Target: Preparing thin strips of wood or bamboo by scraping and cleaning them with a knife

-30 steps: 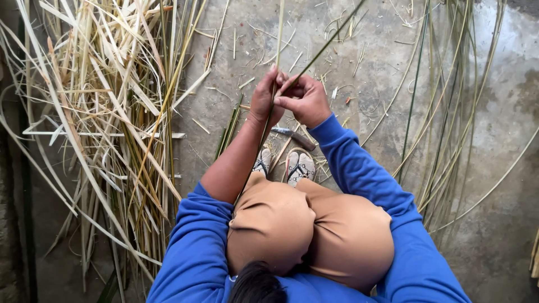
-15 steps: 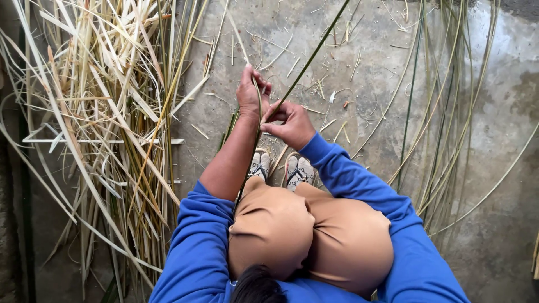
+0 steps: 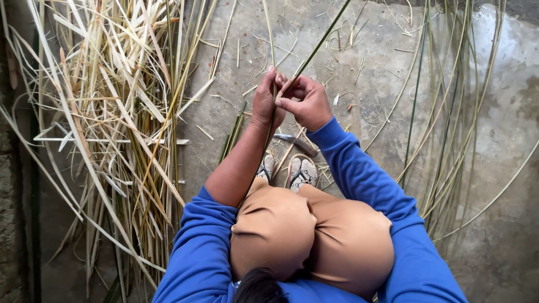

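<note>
A bare concrete floor (image 3: 359,67) carries a big heap of dry split stalks (image 3: 112,112) on the left and long green stems (image 3: 449,112) on the right. The squatting person holds one thin green stem (image 3: 314,47) upright between both hands above the sandalled feet (image 3: 292,171). The left hand (image 3: 266,101) and right hand (image 3: 306,104) are both pinched closed on it, seemingly peeling or splitting it. A steady, even pull apart looks needed next.
</note>
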